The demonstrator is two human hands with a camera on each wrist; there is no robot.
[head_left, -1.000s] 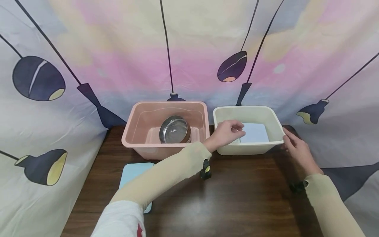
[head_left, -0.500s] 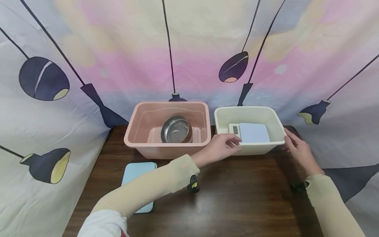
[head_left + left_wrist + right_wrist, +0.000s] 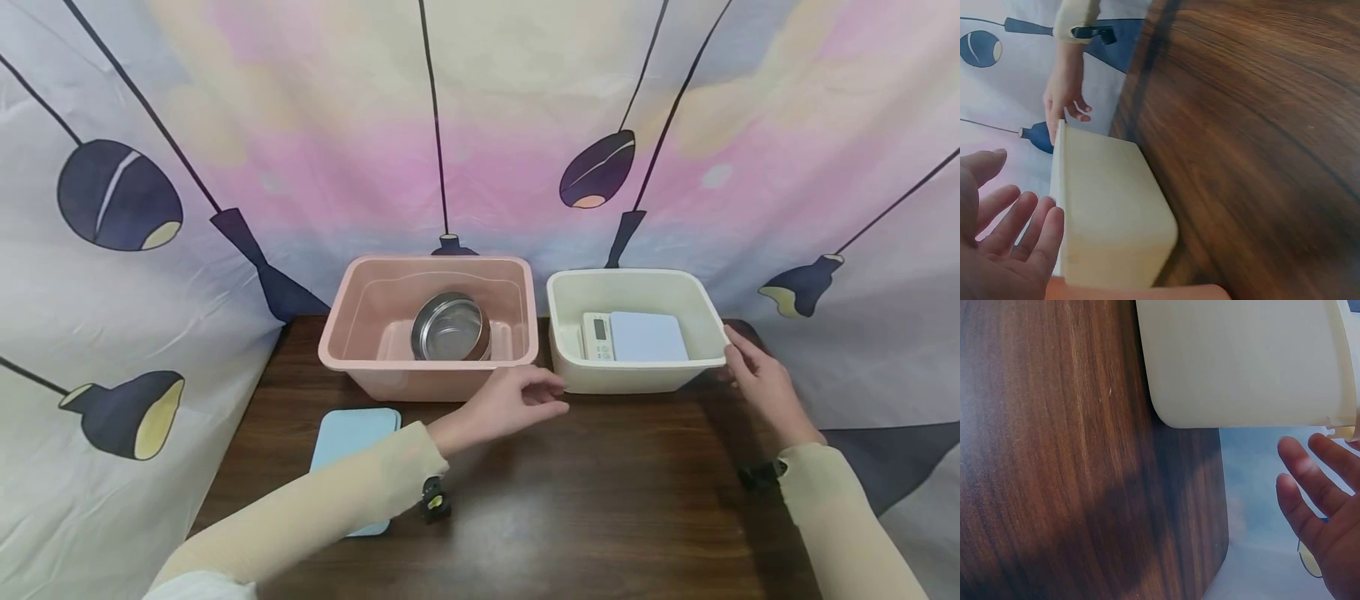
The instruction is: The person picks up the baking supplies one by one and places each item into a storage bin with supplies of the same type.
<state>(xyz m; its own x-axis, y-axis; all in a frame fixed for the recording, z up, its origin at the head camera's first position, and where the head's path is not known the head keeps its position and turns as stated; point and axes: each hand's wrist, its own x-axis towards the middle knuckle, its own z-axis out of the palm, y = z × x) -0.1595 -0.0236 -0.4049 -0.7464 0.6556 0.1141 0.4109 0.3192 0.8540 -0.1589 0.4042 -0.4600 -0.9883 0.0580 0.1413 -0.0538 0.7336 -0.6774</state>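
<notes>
On the wood-grained table (image 3: 600, 517), the pink bin (image 3: 408, 385) stood left of the smooth plastic cream bin (image 3: 622, 381), whose long axis ran left to right. In it a flat scale (image 3: 648, 336) lay display end leftward, near edge hidden by the bin's wall. My left hand (image 3: 506, 404) hung nearby, fingers loosely spread; my right hand (image 3: 765, 387) touched the right rim, whether pinching I couldn't tell.
</notes>
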